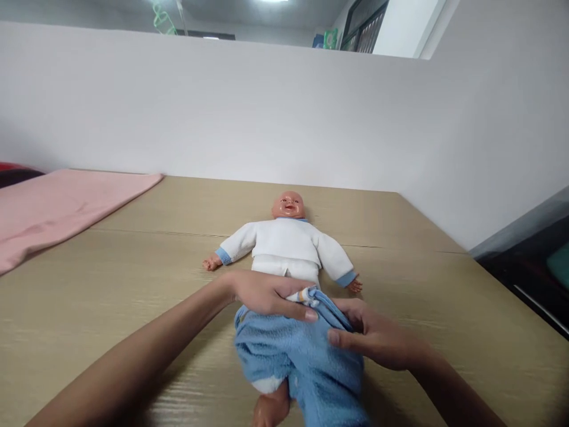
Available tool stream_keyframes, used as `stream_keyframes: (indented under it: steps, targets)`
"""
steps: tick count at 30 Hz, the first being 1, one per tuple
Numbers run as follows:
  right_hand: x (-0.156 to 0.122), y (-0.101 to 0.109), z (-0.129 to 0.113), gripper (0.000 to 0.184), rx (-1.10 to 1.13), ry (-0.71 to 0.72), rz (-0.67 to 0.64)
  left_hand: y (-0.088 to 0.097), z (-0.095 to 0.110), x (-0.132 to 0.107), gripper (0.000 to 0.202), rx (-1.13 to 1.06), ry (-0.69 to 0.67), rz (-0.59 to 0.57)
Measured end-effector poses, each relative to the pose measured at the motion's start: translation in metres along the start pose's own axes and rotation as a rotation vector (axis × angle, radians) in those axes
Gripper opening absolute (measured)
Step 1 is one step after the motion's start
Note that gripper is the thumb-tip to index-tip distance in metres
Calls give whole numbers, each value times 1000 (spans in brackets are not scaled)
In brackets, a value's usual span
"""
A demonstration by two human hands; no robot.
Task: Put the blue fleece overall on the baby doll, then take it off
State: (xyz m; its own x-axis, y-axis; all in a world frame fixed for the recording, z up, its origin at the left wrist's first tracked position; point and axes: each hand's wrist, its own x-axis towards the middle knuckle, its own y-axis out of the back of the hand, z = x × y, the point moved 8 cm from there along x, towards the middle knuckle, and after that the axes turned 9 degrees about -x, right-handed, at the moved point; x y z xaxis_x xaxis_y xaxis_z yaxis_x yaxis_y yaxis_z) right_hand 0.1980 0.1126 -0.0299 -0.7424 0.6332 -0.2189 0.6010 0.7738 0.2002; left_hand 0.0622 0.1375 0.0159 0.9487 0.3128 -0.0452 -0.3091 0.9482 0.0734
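While holding the blue pants (296, 347) by the top with both hands, looks down at a doll (284, 252) on a light brown table (155, 261). With the left hand (262, 293), pinches the top edge near its middle, with the thumb on the front and some fingers hidden behind. With the right hand (377, 335), pinches the side of the same edge, with the thumb on the front and the fingers tucked behind the cloth. Nearly closed, both hands, with just cloth caught inside. Cannot tell the strength of the squeeze. On the doll's legs, just below the white cloth (269, 265) on its belly: the blue pants, baggy and crumpled. Out of the leg on the left-hand side, a bare foot (270, 409). Down past the bottom of the view, the other leg of the pants. On the doll, a white top (287, 237) with blue cuffs. Face up, with arms spread wide and head toward a pale wall (267, 107). Off to the left, on the table, a pink cloth (57, 207).
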Motion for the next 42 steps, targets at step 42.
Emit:
stream_keyframes:
  steps: [42]
  targets:
    - [-16, -18, 27, 61, 282, -189, 3, 8, -54, 2, 51, -263, 22, -105]
